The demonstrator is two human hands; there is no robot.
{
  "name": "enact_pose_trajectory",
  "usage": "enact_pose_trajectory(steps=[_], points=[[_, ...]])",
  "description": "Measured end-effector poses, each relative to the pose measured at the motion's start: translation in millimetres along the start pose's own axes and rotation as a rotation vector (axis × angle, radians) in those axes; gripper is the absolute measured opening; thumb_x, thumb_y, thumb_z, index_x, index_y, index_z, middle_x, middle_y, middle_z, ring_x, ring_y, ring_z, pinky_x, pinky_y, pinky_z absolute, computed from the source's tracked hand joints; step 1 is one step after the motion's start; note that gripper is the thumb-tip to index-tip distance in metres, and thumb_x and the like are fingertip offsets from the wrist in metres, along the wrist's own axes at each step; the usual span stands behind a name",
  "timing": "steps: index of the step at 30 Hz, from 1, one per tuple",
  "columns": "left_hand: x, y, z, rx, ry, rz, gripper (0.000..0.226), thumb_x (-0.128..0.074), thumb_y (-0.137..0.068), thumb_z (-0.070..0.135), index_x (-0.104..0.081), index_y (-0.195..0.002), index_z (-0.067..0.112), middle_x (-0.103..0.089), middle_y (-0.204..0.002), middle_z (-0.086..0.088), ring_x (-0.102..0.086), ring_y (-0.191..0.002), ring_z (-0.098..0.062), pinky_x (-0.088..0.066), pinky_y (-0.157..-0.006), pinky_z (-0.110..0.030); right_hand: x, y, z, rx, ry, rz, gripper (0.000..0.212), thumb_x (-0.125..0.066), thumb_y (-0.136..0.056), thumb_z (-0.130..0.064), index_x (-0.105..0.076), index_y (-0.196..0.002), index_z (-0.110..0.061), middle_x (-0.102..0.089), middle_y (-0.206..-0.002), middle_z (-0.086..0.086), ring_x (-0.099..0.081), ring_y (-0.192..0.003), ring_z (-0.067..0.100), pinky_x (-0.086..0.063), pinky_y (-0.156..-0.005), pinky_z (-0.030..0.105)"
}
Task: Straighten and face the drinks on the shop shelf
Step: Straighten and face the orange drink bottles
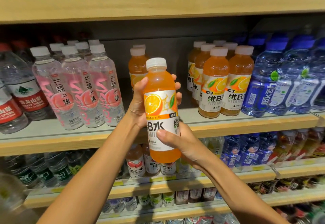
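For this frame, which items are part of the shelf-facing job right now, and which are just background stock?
In play: orange plastic drink bottle with white cap, left hand, right hand, matching orange bottles on the wooden shelf.
Background: clear peach-label bottles, blue water bottles, red-label water bottles.

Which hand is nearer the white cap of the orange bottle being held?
Left. The left hand grips the orange bottle round its upper half, below the white cap; the right hand holds its lower part.

The orange bottle (162,111) reads "维B水", the pink bottles (91,90) "芒顿小镇", the lower-shelf bottles (135,164) "维C水".
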State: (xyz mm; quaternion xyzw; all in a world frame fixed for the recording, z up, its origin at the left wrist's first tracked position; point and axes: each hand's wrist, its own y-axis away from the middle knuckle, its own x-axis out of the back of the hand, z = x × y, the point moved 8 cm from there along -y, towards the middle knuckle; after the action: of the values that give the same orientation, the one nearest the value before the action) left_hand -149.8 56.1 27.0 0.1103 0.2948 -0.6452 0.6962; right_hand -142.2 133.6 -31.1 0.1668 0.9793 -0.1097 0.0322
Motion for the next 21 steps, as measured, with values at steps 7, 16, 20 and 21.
enact_pose_trajectory(steps=[7,16,20,21], points=[[23,12,24,-0.203,-0.443,0.309,0.086,-0.078,-0.056,0.066,-0.061,-0.122,0.014,-0.072,-0.109,-0.005,-0.068,-0.101,-0.019,-0.056,-0.078,-0.030,27,-3,-10,0.129,0.162,0.249,0.048,-0.077,-0.061,-0.041,-0.063,-0.102,-0.019,-0.074,-0.092,0.001,-0.070,-0.083,0.014,-0.055,-0.069,0.026],[-10,17,30,-0.396,-0.720,0.532,0.052,-0.065,-0.073,0.051,-0.061,-0.113,0.018,-0.070,-0.102,0.001,-0.069,-0.091,-0.008,-0.056,-0.077,-0.022,39,0,-13,0.132,0.545,0.541,0.045,-0.069,-0.057,-0.042,-0.048,-0.094,-0.025,-0.063,-0.072,-0.010,-0.059,-0.066,-0.006,-0.042,-0.052,0.008],[-7,12,31,-0.419,-0.667,0.613,0.034,-0.071,-0.083,0.035,-0.063,-0.106,0.012,-0.070,-0.092,-0.002,-0.070,-0.081,-0.008,-0.053,-0.066,-0.018,35,0,-10,0.135,0.566,0.559,0.043,-0.075,-0.063,-0.035,-0.045,-0.093,-0.024,-0.062,-0.071,-0.006,-0.059,-0.066,-0.003,-0.038,-0.048,0.009],[-6,11,32,-0.429,-0.656,0.619,0.029,-0.071,-0.084,0.032,-0.063,-0.104,0.012,-0.070,-0.090,-0.001,-0.069,-0.079,-0.007,-0.053,-0.065,-0.018,35,-1,-9,0.143,0.555,0.542,0.043,-0.077,-0.066,-0.033,-0.046,-0.095,-0.025,-0.064,-0.074,-0.007,-0.060,-0.068,-0.002,-0.040,-0.050,0.009]])
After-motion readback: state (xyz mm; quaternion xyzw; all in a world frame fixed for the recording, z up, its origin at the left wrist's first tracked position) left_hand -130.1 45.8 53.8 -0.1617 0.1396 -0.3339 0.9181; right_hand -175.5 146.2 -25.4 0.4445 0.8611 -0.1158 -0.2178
